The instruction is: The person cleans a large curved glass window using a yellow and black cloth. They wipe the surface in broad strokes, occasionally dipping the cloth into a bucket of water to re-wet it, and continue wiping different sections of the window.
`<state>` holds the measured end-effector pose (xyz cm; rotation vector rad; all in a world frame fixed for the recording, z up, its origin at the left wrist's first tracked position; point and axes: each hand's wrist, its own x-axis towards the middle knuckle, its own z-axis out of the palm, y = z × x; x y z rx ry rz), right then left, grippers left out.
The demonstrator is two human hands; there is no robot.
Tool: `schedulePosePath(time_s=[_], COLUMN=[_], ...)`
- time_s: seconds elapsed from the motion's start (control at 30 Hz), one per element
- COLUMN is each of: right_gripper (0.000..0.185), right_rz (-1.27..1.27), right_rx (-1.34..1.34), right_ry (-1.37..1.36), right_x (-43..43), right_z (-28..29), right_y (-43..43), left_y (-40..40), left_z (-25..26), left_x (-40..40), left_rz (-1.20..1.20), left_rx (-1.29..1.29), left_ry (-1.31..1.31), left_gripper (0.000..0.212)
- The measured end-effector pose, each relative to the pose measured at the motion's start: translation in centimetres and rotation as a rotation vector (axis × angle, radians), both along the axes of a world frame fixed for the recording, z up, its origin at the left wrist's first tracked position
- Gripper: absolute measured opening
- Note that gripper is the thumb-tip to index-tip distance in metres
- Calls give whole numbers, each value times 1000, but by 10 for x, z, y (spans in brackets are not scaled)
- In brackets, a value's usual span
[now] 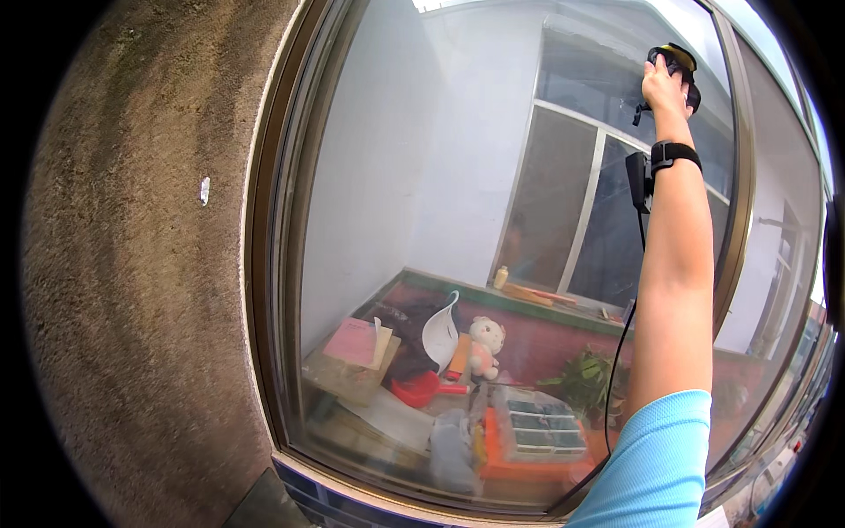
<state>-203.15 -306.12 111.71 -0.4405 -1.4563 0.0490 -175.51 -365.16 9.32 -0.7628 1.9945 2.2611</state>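
My right hand (665, 86) is stretched up to the upper right of a large window. Its fingers are wrapped over a black hand-held object with a yellow part (680, 56), held up against or very near the glass pane (462, 165). A short black strap hangs from that object; the fingers hide much of it, so its exact kind is unclear. On the wrist sits a black strap (680, 156) with a small black box (638, 181) and a cable running down the arm. My left hand is out of view.
A brown metal window frame (270, 264) borders a rough plaster wall (145, 277). Behind the glass are a plush toy (486, 343), a red dustpan (416, 389), a pink booklet (351, 341), an orange crate (492, 455), a potted plant (591, 383) and an inner window (551, 191).
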Motion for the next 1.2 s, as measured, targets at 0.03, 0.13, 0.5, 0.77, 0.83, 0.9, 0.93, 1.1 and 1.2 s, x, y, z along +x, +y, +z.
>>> schedulePosePath(time_s=[0.03, 0.13, 0.5, 0.77, 0.83, 0.9, 0.93, 1.1, 1.2], right_gripper=[50, 50, 41, 48, 46, 45, 45, 43, 44], right_rz=[0, -22, 67, 5, 23, 64, 94, 37, 8], right_rx=[-46, 58, 904, 390, 488, 670, 694, 769, 737], right_ry=[13, -17, -301, -4, -51, -114, -165, -300, -206], right_x=[-6, -24, -71, -4, 3, 3, 4, 20, 17], right_z=[1, 6, -72, -42, -83, -154, -190, -224, -147], right_y=[-8, -38, -145, 49, 47, 34, 21, 16, 29], left_y=[1, 1, 2, -4, -8, -15, -16, -25, -18], left_z=[0, 1, 7, -11, -11, -9, -5, 14, 19], left_x=[2, 0, -11, -26, -20, -8, 1, 3, -19], left_rz=[7, 8, 17, -48, -46, -28, -7, -63, -80], left_rx=[8, 20, 97, 201, 191, 198, 186, 73, 75], left_ry=[-7, -29, -59, 30, -12, -39, -52, -100, -94], left_gripper=[25, 25, 24, 24, 24, 24, 24, 26, 26])
